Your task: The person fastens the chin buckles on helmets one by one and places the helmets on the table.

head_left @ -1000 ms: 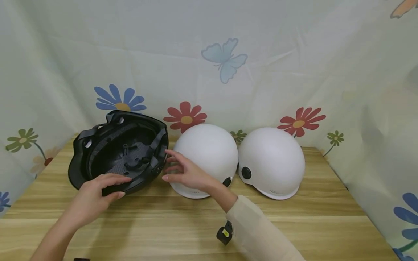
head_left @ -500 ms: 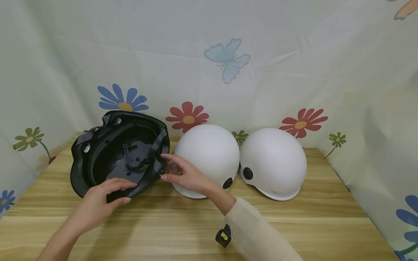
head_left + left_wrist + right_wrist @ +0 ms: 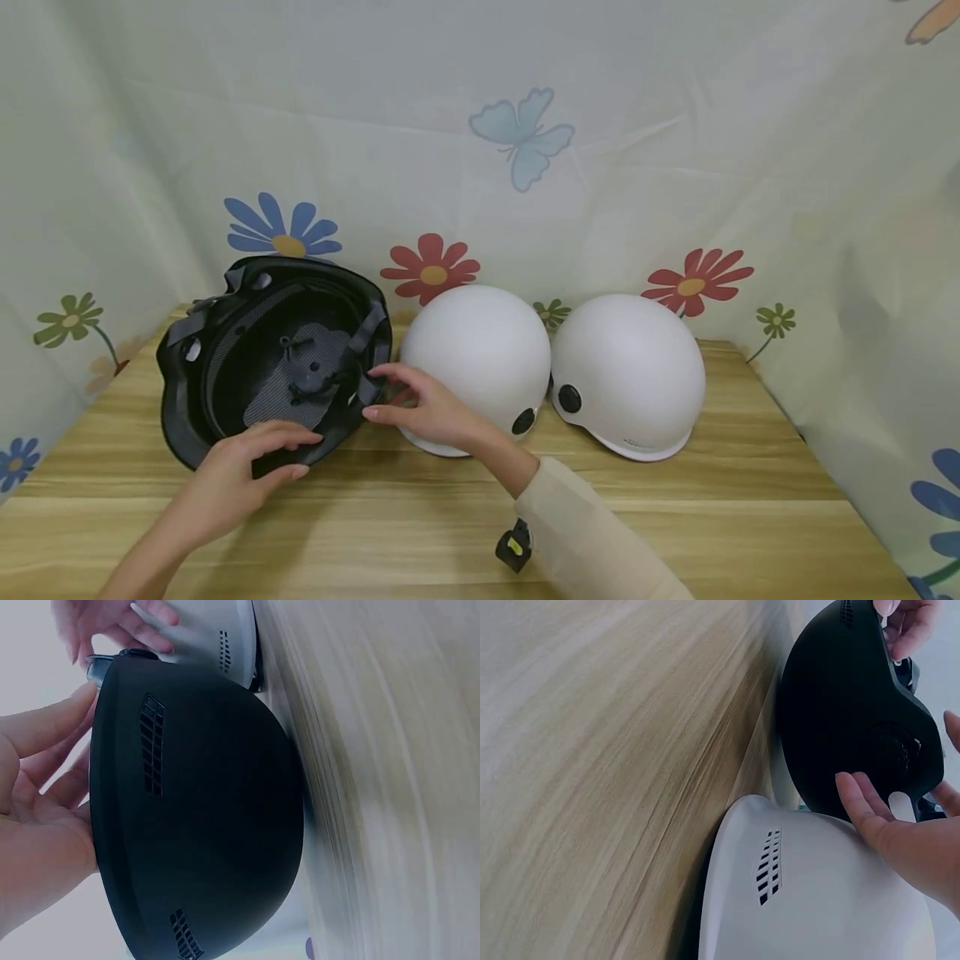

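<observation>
A black helmet (image 3: 176, 408) lies upside down at the left of the table, its dark lining, straps and inner fittings facing up in the head view. My left hand (image 3: 232, 479) grips its near rim, fingers reaching over the inside and thumb outside. At the rim's right side my right hand (image 3: 427, 408) holds the edge beside a strap (image 3: 367, 325). From the left wrist, the smooth vented shell (image 3: 202, 787) shows, with the left thumb right at the rim. In the right wrist view, right fingertips (image 3: 851, 791) lie against the outer shell.
A white helmet (image 3: 480, 358) stands dome up just right of the black one, close under my right hand. Another white helmet (image 3: 630, 375) sits beside it. The wooden table (image 3: 390, 533) ends at a flowered cloth backdrop (image 3: 375, 167). A small black device (image 3: 514, 546) hangs by my right sleeve.
The black helmet has turned slightly counterclockwise, its near rim coming toward me. Both hands have moved with it, the right one slipping a little nearer along the rim. The white helmets stay put.
</observation>
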The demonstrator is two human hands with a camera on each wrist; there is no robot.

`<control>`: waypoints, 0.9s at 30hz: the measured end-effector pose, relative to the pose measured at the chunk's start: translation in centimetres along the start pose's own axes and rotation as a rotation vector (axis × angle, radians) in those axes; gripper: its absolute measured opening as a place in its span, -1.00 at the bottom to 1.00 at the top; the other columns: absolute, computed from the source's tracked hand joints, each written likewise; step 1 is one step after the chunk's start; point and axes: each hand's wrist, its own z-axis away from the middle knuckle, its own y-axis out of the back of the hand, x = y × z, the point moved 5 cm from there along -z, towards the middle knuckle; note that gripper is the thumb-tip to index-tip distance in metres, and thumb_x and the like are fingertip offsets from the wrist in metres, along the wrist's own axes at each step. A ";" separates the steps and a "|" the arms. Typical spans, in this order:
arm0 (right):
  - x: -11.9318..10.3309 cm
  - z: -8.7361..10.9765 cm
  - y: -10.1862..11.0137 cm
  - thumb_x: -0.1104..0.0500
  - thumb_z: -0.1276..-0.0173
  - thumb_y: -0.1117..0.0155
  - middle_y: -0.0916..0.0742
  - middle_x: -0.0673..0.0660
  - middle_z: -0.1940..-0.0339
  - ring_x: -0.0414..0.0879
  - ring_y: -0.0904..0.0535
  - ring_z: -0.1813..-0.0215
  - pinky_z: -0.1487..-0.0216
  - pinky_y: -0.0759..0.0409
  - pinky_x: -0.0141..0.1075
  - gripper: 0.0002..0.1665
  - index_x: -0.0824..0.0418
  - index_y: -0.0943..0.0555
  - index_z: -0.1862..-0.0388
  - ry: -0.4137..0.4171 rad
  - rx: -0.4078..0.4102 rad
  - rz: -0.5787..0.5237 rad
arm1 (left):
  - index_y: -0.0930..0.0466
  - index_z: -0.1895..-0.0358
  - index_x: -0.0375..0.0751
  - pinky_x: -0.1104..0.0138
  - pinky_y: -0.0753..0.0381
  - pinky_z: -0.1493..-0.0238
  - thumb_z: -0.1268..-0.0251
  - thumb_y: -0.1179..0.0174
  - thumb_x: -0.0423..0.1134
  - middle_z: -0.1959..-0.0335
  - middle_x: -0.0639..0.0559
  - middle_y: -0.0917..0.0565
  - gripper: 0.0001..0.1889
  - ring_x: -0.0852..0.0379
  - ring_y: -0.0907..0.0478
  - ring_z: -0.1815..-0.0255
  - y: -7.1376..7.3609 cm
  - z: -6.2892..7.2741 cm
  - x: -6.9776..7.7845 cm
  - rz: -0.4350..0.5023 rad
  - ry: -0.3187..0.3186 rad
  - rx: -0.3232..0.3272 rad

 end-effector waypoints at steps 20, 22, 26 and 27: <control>0.1 0.0 0.0 0.21 -0.24 -0.26 -0.53 0.07 0.12 -0.12 -0.54 0.20 0.26 -0.52 -0.42 -0.58 0.15 -0.46 -0.08 0.015 0.087 0.001 | -0.63 0.08 0.01 0.36 -0.54 0.24 0.03 -0.37 -0.24 0.13 0.18 -0.59 -0.65 0.25 -0.52 0.18 -0.3 0.4 1.3 0.086 -0.010 -0.030; 0.1 0.1 0.0 0.22 -0.24 -0.26 -0.52 0.06 0.10 -0.13 -0.54 0.19 0.25 -0.51 -0.42 -0.58 0.15 -0.45 -0.09 0.014 0.087 0.004 | -0.63 0.08 -0.01 0.40 -0.52 0.27 0.03 -0.37 -0.25 0.14 0.19 -0.59 -0.65 0.29 -0.52 0.21 0.0 0.5 1.4 0.087 -0.024 -0.014; 0.1 0.3 0.0 0.24 -0.25 -0.25 -0.53 0.07 0.11 -0.14 -0.54 0.20 0.26 -0.51 -0.42 -0.58 0.17 -0.44 -0.10 0.020 0.078 0.001 | -0.62 0.07 -0.03 0.45 -0.52 0.30 0.00 -0.35 -0.27 0.16 0.16 -0.61 -0.66 0.30 -0.53 0.26 0.9 0.7 1.4 0.096 -0.028 0.012; 0.1 0.3 0.0 0.25 -0.25 -0.24 -0.54 0.08 0.13 -0.14 -0.54 0.21 0.26 -0.51 -0.43 -0.58 0.19 -0.44 -0.09 0.024 0.073 -0.003 | -0.61 0.06 -0.03 0.47 -0.52 0.30 -0.01 -0.35 -0.28 0.15 0.15 -0.60 -0.66 0.30 -0.53 0.26 1.2 0.7 1.3 0.093 -0.016 0.017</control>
